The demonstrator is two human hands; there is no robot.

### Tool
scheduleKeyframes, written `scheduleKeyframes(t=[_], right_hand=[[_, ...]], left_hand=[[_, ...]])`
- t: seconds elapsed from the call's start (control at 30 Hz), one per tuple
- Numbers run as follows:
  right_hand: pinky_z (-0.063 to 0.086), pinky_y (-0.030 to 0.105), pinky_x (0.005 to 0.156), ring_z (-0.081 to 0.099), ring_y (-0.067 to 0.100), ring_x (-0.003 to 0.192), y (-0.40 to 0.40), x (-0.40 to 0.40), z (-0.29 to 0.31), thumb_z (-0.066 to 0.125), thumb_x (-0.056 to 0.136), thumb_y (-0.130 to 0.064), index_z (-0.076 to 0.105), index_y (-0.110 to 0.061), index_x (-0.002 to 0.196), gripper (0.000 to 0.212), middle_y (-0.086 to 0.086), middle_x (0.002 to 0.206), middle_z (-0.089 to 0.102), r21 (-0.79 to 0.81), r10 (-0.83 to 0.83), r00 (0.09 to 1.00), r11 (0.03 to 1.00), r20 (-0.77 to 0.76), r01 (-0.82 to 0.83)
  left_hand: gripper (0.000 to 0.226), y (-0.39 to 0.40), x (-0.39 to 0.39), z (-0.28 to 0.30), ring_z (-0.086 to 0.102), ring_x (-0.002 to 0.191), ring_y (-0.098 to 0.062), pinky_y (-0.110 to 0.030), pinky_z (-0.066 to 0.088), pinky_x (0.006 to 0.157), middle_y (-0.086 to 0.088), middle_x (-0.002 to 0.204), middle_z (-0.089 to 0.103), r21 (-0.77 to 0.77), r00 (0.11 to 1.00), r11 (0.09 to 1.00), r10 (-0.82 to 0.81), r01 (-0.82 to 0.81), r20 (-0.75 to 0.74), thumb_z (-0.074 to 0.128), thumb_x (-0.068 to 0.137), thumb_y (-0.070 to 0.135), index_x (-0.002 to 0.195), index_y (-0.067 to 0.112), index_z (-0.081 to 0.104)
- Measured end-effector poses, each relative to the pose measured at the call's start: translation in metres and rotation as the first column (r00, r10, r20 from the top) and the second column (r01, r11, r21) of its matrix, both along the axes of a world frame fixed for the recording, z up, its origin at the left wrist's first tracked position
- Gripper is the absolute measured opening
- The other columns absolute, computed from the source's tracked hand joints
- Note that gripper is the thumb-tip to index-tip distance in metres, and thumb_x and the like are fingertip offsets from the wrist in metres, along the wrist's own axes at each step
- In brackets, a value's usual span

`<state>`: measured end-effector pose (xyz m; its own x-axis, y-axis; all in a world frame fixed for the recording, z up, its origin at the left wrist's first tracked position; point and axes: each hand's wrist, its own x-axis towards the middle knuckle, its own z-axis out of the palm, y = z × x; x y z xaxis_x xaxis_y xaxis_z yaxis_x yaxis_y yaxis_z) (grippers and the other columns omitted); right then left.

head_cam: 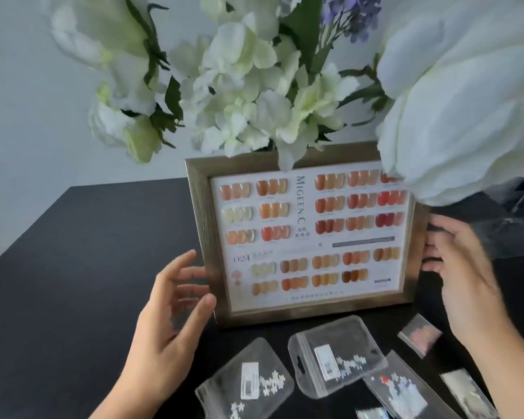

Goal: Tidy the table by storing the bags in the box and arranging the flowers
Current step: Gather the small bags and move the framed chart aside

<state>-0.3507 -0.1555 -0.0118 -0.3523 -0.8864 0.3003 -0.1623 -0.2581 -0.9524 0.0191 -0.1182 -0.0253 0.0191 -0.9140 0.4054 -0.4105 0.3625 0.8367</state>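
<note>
left hand point(176, 300): reached in from near edge, palm turned inward, fingers spread and slightly curled, thumb forward, nothing gripped | right hand point(463, 267): reached in from near-right corner, palm inward, fingers loosely curled, slightly blurred, nothing gripped | both forearms bare, hands well apart, facing each other

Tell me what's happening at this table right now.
A person has both hands at a framed nail colour chart standing on the dark table: left hand by its left edge, right hand on its right edge. White flowers rise behind it. Several small clear bags lie loose in front, not yet stored.
</note>
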Motion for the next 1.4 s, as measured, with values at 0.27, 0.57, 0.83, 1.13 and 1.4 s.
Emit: scheduleKeyframes(t=[0.27, 0.57, 0.83, 1.13, 1.4], right_hand=[[0.052, 0.011, 0.078, 0.066, 0.003, 0.103, 0.007, 0.012, 0.009, 0.054, 0.085, -0.03, 0.063, -0.036, 0.113, 0.03, -0.011, 0.11, 0.072, -0.042, 0.167, 0.984, 0.985, 0.064, -0.165], [0.054, 0.013, 0.077, 0.067, 0.005, 0.104, 0.023, 0.028, 0.027, 0.053, 0.09, -0.021, 0.06, -0.03, 0.12, 0.032, -0.01, 0.112, 0.072, -0.086, 0.174, 0.985, 0.981, 0.005, -0.172], [0.059, 0.024, 0.07, 0.07, 0.015, 0.102, 0.05, 0.068, 0.05, 0.062, 0.082, -0.031, 0.064, -0.03, 0.117, 0.035, 0.001, 0.11, 0.073, -0.117, 0.237, 0.963, 0.968, 0.13, -0.222], [0.06, 0.028, 0.068, 0.072, 0.022, 0.096, 0.058, 0.16, 0.073, 0.067, 0.075, -0.037, 0.068, -0.032, 0.109, 0.034, 0.005, 0.105, 0.075, -0.067, 0.36, 0.917, 0.933, 0.173, -0.354], [0.058, 0.026, 0.071, 0.072, 0.025, 0.095, 0.061, 0.24, 0.084, 0.072, 0.072, -0.023, 0.066, -0.017, 0.111, 0.04, 0.013, 0.101, 0.075, 0.099, 0.521, 0.794, 0.813, 0.313, -0.573]], left_hand=[[0.071, 0.003, -0.01, 0.001, 0.067, 0.096, -0.009, -0.01, 0.05, 0.078, 0.011, 0.11, 0.066, -0.026, 0.994, 0.999, 0.036, -0.034, 0.1, 0.064, 0.086, 0.003, 0.141, 0.044, 0.043], [0.086, 0.002, -0.001, 0.004, 0.064, 0.098, -0.007, -0.007, 0.049, 0.077, 0.017, 0.106, 0.061, -0.021, 0.989, 0.99, 0.137, -0.136, 0.052, 0.065, 0.086, -0.006, 0.136, 0.059, 0.039], [0.076, 0.019, 0.044, 0.025, 0.065, 0.093, -0.011, -0.01, 0.049, 0.078, 0.012, 0.105, 0.063, -0.043, 0.997, 0.997, 0.068, -0.066, 0.034, 0.057, 0.092, -0.004, 0.143, 0.049, 0.039], [0.051, 0.025, 0.145, 0.049, 0.068, 0.087, -0.01, -0.016, 0.055, 0.077, 0.004, 0.09, 0.068, 0.008, 0.983, 1.0, 0.012, -0.011, -0.182, 0.056, 0.084, 0.021, 0.127, 0.049, 0.055], [0.055, 0.032, 0.277, 0.031, 0.066, 0.111, -0.034, -0.054, 0.053, 0.087, -0.018, 0.119, 0.066, 0.156, 0.971, 0.988, 0.02, 0.018, -0.237, 0.068, 0.089, 0.03, 0.141, 0.033, 0.05]])
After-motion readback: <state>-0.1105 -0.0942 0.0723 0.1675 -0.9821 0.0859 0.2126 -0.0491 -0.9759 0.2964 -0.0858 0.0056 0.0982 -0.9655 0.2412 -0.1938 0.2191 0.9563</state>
